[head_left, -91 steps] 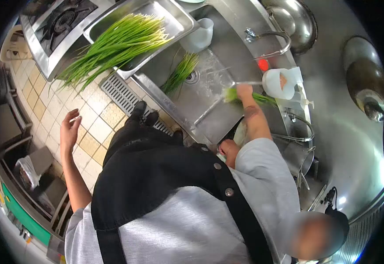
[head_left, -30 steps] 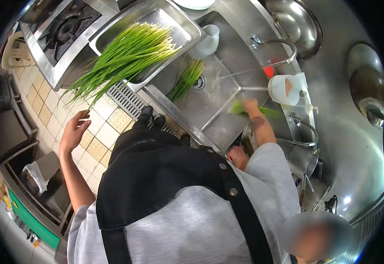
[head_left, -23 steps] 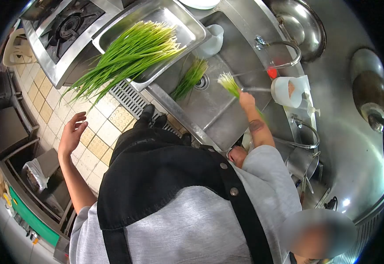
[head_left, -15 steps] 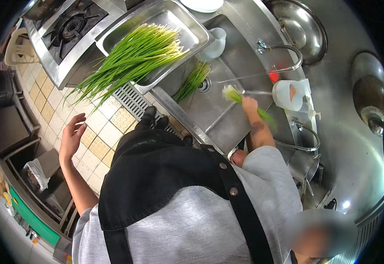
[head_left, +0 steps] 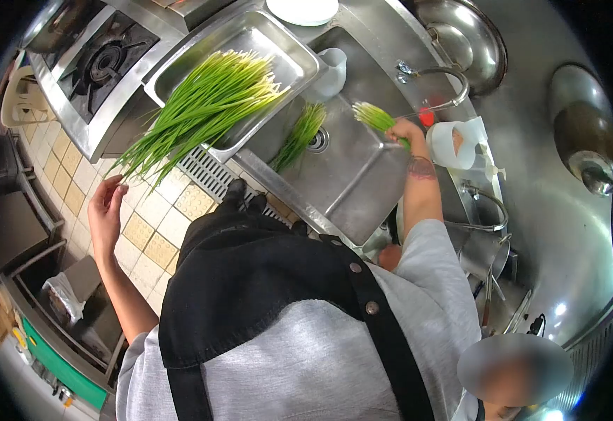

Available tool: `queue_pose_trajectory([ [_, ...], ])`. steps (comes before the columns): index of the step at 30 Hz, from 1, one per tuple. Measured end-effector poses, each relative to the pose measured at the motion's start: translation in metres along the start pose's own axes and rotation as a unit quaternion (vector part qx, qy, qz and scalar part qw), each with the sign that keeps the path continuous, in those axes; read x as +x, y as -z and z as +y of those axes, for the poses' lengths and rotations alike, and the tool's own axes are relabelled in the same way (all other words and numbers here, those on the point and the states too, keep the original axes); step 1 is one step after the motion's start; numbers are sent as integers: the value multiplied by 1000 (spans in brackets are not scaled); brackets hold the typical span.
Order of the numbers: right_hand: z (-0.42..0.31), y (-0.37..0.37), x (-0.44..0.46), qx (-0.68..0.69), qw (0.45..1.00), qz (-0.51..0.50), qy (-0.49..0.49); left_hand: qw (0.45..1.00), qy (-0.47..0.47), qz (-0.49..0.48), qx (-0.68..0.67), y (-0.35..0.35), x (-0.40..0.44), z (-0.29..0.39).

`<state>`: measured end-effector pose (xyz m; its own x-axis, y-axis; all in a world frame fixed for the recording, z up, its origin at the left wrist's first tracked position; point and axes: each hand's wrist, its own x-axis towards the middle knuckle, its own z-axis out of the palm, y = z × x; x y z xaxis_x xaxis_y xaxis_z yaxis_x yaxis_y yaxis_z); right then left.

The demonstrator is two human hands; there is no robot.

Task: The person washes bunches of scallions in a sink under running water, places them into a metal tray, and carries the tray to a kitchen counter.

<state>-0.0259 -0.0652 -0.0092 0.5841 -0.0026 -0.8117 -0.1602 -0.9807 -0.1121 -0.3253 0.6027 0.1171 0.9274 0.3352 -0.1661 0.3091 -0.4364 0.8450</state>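
A small scallion bunch (head_left: 373, 116) is sitting clamped in the right hand (head_left: 404, 132), its pale ends pointing over the sink (head_left: 362, 186), where a second bunch (head_left: 302, 133) is lying beside the drain (head_left: 318, 140). A white container (head_left: 452, 145) is standing just beyond that hand, near the faucet (head_left: 454, 72). The left hand (head_left: 107, 210), fingers loosely parted, is hanging near the tips of a scallion pile (head_left: 211, 102) overhanging its tray (head_left: 272, 35).

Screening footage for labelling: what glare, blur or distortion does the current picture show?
Head view: wide-angle curvature, blackened corners; glare on the steel surface at right; a blurred oval at lower right; green onions in the right hand fairly sharp.
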Motion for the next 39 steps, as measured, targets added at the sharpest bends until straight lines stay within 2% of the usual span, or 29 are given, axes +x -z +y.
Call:
queue_pose_trajectory([
  [2, -6, 18, -15, 89, 996, -25, 3, 999, 49, -7, -21, 2, 1, 4],
  [4, -14, 28, -29, 169, 985, -43, 0, 998, 52, 24, -6, 2, 3, 3],
  [7, -10, 32, -29, 103, 991, -7, 84, 997, 50, 58, -8, 1, 6, -1],
  [8, -7, 25, -30, 53, 985, 103, 131, 996, 50, 67, -12, 1, 7, -3],
  [10, -6, -2, -41, -49, 923, 316, 215, 996, 36, 84, -19, 1, 8, -9],
  [11, -4, -21, -41, -107, 929, 321, 150, 995, 29, 91, -22, 1, 7, -12],
  [13, 14, -71, -28, -221, 920, 324, 17, 995, 21, 97, -26, 2, 6, -17],
  [15, 40, -115, -34, -361, 917, 168, -8, 995, 23, 91, -45, 2, 2, -15],
  [18, 47, -133, -27, -431, 900, 32, -56, 995, 18, 87, -35, 8, -2, -11],
  [21, 2, -126, -47, -357, 925, 130, -3, 995, 15, 85, -47, 8, -1, -10],
  [24, 11, -148, -41, -306, 938, 162, -34, 995, 2, 85, -45, 7, 3, -6],
  [27, 18, -155, -42, -449, 884, 37, -125, 996, -3, 77, -40, 7, 0, -2],
  [30, 11, -139, -40, -359, 926, 70, -95, 997, 0, 65, -33, 12, 1, -14],
  [33, 22, -155, -39, -352, 924, 59, -140, 997, 0, 68, -41, 12, 3, -13],
  [36, 1, -137, -54, -427, 898, 16, -104, 996, -5, 69, -52, 10, 6, -1],
  [39, 8, -101, -25, -299, 943, 116, -85, 996, -31, 49, -64, 7, 17, 5],
])
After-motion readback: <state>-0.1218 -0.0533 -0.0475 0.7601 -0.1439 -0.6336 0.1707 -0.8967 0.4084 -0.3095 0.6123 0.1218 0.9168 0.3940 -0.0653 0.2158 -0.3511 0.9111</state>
